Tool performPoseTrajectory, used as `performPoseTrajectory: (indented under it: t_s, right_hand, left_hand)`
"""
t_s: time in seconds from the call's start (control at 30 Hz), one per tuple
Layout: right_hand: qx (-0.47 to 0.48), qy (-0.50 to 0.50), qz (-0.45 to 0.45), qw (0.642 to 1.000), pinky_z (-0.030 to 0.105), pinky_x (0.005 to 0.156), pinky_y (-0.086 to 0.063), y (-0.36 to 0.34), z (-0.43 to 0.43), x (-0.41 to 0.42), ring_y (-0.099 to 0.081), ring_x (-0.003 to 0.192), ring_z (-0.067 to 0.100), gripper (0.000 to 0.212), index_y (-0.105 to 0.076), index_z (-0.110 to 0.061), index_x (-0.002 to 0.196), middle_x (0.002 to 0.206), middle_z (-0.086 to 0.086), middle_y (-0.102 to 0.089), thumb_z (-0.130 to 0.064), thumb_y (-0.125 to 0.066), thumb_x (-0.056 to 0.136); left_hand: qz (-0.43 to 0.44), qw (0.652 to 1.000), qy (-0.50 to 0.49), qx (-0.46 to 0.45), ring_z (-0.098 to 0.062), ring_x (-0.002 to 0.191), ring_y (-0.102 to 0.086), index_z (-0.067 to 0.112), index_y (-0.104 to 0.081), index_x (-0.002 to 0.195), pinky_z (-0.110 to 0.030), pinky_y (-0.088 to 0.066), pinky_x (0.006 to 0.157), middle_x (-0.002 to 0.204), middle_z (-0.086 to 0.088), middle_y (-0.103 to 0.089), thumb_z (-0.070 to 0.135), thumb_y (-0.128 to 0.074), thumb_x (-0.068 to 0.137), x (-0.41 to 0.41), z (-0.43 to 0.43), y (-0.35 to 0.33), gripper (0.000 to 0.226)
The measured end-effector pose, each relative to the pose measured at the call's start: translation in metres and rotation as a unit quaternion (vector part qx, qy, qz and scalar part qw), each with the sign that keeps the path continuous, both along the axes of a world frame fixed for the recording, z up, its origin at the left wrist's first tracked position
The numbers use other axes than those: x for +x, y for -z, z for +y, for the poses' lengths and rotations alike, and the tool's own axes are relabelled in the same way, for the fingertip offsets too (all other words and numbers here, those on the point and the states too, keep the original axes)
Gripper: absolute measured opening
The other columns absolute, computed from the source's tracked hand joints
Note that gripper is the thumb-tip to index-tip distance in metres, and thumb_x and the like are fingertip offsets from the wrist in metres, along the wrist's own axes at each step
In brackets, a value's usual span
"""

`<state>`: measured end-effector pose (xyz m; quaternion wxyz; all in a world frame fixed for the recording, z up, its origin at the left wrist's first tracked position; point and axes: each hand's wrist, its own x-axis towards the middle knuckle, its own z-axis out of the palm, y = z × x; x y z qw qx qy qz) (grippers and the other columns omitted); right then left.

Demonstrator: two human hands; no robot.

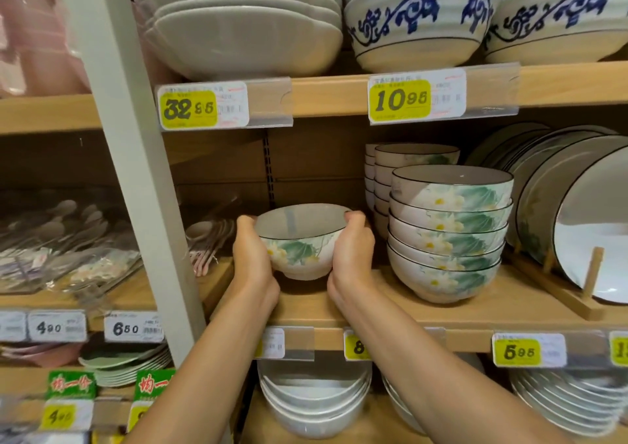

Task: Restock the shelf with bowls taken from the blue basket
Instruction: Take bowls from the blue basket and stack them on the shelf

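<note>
wooden shelf [339, 311] fills the middle of the frame. left hand [253, 256] and right hand [353, 250] cup a flowered bowl [299, 243] between them, upright, seemingly just above the board; matching stack [448, 236] stands just to its right.

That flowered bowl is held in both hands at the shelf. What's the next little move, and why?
Probably lower the bowl onto the bare shelf board left of the matching stack, then let go. The left hand and right hand grip its sides, its foot sits close to the wood, and the stack already stands tall.
</note>
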<state>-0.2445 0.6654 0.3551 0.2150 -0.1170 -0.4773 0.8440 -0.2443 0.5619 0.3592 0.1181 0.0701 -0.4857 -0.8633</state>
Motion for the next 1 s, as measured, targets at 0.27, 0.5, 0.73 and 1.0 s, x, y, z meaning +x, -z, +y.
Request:
performPoseTrajectory:
  t_s: [0.27,0.5,0.73,1.0]
  right_hand:
    - [0.029,0.045,-0.066,0.996,0.048,0.099,-0.047,0.006,0.008,-0.04,-0.059,0.108,0.033,0.04,-0.054,-0.015,0.122,0.118,0.015,-0.063,-0.04,-0.04,0.095]
    - [0.014,0.051,-0.078,0.996,0.047,0.107,-0.038,0.007,0.017,-0.062,-0.053,0.118,0.032,0.035,-0.049,-0.015,0.125,0.129,0.014,-0.056,-0.036,-0.037,0.099]
    - [-0.008,0.027,-0.084,0.996,0.038,0.1,-0.046,0.008,0.026,-0.074,-0.057,0.113,0.028,0.037,-0.057,-0.011,0.127,0.128,0.012,-0.06,-0.028,-0.04,0.099]
    - [0.074,0.058,-0.106,0.99,0.047,0.106,-0.04,0.028,0.019,-0.075,-0.049,0.125,0.03,0.05,-0.04,-0.02,0.14,0.138,0.01,-0.05,-0.045,-0.042,0.097]
  left_hand:
    - [-0.074,0.997,-0.003,0.005,-0.026,0.082,-0.067,0.009,-0.061,0.102,-0.034,-0.056,0.077,0.092,-0.012,-0.068,0.033,-0.043,0.097,-0.04,0.018,0.004,0.031]
    - [-0.122,0.991,0.008,-0.058,-0.033,0.107,-0.063,0.008,-0.06,0.119,-0.042,-0.05,0.098,0.116,-0.016,-0.066,0.033,-0.035,0.099,-0.073,0.026,0.001,0.04]
    - [-0.095,0.986,-0.002,-0.137,-0.033,0.114,-0.056,0.007,-0.055,0.126,-0.037,-0.046,0.096,0.126,-0.017,-0.059,0.027,-0.031,0.102,-0.089,0.03,0.006,0.04]
    - [-0.094,0.986,-0.009,-0.137,-0.035,0.121,-0.055,0.009,-0.045,0.14,-0.048,-0.048,0.101,0.136,-0.017,-0.054,0.033,-0.036,0.102,-0.078,0.03,0.017,0.045]
